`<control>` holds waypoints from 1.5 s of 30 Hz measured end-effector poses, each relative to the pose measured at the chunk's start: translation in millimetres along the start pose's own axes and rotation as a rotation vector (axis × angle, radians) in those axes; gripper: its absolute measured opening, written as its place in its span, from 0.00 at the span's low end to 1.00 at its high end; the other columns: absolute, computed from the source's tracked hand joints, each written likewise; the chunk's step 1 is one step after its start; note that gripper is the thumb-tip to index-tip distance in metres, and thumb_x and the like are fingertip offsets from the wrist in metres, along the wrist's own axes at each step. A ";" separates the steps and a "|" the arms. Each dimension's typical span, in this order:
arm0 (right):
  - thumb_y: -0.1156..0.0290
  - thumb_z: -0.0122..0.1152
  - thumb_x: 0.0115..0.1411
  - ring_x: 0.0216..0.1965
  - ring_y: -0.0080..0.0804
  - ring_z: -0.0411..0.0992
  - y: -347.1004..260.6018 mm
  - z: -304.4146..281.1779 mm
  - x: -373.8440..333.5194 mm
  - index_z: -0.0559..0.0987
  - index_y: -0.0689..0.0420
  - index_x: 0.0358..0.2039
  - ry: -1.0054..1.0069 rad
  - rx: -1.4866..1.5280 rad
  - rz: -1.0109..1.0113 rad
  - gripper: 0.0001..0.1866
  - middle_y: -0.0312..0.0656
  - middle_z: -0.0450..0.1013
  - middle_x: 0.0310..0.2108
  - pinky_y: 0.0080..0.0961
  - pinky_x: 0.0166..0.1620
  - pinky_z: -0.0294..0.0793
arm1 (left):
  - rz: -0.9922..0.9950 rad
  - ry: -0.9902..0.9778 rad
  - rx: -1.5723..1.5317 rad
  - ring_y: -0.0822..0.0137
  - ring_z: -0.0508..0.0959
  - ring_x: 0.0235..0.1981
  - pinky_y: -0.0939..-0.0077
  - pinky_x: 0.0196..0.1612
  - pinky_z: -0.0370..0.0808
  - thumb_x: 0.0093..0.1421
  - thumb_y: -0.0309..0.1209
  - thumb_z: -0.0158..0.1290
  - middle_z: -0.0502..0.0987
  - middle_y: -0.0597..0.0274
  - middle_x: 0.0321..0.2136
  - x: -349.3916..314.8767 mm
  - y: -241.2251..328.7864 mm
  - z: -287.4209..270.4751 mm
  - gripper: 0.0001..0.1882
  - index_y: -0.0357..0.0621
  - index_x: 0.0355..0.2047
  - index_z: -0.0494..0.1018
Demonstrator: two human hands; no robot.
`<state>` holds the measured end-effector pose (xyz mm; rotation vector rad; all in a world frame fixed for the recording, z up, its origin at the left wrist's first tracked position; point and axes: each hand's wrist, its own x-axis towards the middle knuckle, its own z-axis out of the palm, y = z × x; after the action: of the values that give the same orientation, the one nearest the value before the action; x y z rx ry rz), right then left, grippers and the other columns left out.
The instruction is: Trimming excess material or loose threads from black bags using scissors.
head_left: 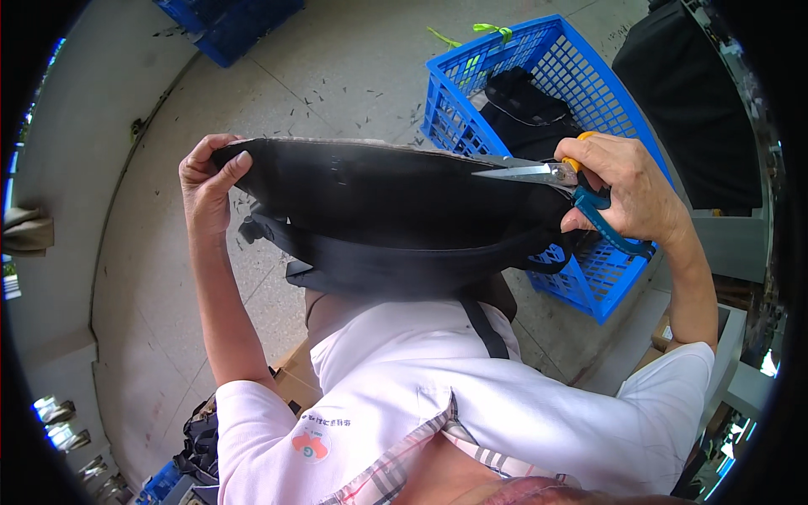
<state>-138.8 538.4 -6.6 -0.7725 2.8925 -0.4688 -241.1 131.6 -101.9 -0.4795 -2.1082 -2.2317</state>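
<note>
A black fabric bag (362,194) with straps is stretched between my two hands, its pale raw-looking edge along the top. My left hand (208,181) pinches the upper left corner, thumb on the near side. In my right hand (627,181) is a pair of scissors (539,173) with orange and teal handles. Their blades point left and lie just in front of the bag's top edge at its right end; whether they touch the cloth I cannot tell. A black strap (379,263) hangs across the lower front of the bag.
Beyond my right hand a blue plastic crate (602,80) stands on the floor with black fabric items (530,109) inside. Dark scraps litter the grey floor (295,93). Another blue crate (231,29) is at the far left. A cardboard box (296,376) sits by my left side.
</note>
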 end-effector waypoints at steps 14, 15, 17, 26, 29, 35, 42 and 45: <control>0.39 0.64 0.36 0.29 0.36 0.71 -14.6 -6.1 32.1 0.73 0.61 0.34 0.016 -0.077 -0.052 0.37 0.44 0.70 0.24 0.29 0.33 0.70 | 0.026 0.021 -0.006 0.77 0.74 0.25 0.86 0.33 0.70 0.43 0.22 0.62 0.75 0.67 0.23 -1.2 4.2 14.0 0.09 0.41 0.26 0.74; 0.39 0.64 0.36 0.28 0.37 0.71 -14.0 -5.6 34.5 0.73 0.62 0.34 -0.013 -0.103 -0.060 0.37 0.45 0.71 0.24 0.29 0.33 0.70 | 0.020 0.031 0.002 0.77 0.74 0.25 0.86 0.32 0.70 0.43 0.22 0.62 0.75 0.68 0.23 -3.2 4.9 15.2 0.09 0.41 0.26 0.74; 0.39 0.63 0.37 0.28 0.38 0.71 -14.9 -5.2 39.0 0.73 0.62 0.34 -0.045 -0.128 -0.078 0.37 0.45 0.71 0.24 0.29 0.33 0.70 | 0.018 0.053 0.007 0.77 0.74 0.25 0.86 0.32 0.70 0.43 0.22 0.62 0.75 0.68 0.23 -4.4 2.5 14.7 0.09 0.41 0.26 0.75; 0.43 0.62 0.41 0.23 0.37 0.72 -25.4 -2.2 42.4 0.73 0.63 0.32 -0.149 -0.004 0.046 0.32 0.45 0.71 0.21 0.27 0.28 0.71 | -0.043 0.077 -0.021 0.79 0.74 0.23 0.88 0.31 0.70 0.42 0.21 0.62 0.75 0.69 0.22 -7.5 -4.2 8.0 0.09 0.42 0.25 0.75; 0.44 0.63 0.41 0.24 0.38 0.72 -29.7 -4.1 46.6 0.73 0.63 0.32 -0.179 -0.003 0.090 0.32 0.46 0.71 0.21 0.28 0.29 0.71 | -0.033 0.079 -0.025 0.79 0.74 0.23 0.88 0.30 0.71 0.42 0.21 0.62 0.75 0.68 0.21 -7.6 -4.6 8.4 0.09 0.42 0.26 0.75; 0.44 0.64 0.39 0.25 0.39 0.72 -33.8 0.5 61.3 0.72 0.63 0.33 -0.099 -0.065 -0.073 0.33 0.46 0.71 0.23 0.30 0.31 0.70 | -0.021 0.103 -0.001 0.79 0.74 0.22 0.88 0.29 0.71 0.41 0.21 0.62 0.75 0.68 0.21 -12.6 -3.2 9.4 0.10 0.42 0.26 0.75; 0.44 0.64 0.40 0.22 0.38 0.70 -34.9 5.4 66.7 0.72 0.62 0.31 -0.213 -0.034 0.043 0.32 0.45 0.69 0.20 0.27 0.27 0.68 | -0.071 0.123 -0.026 0.78 0.74 0.23 0.86 0.28 0.71 0.41 0.20 0.61 0.76 0.68 0.21 -17.4 -5.0 6.3 0.09 0.41 0.26 0.75; 0.44 0.64 0.40 0.22 0.39 0.70 -38.7 2.2 69.8 0.71 0.62 0.30 -0.204 -0.010 0.026 0.31 0.45 0.69 0.20 0.27 0.26 0.68 | -0.047 0.127 -0.011 0.78 0.74 0.23 0.86 0.29 0.71 0.42 0.20 0.61 0.75 0.68 0.21 -19.2 -3.7 7.4 0.09 0.41 0.25 0.75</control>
<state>-180.6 470.9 1.9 -0.7359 2.7142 -0.3506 -222.2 135.5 -110.0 -0.2830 -2.0663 -2.2348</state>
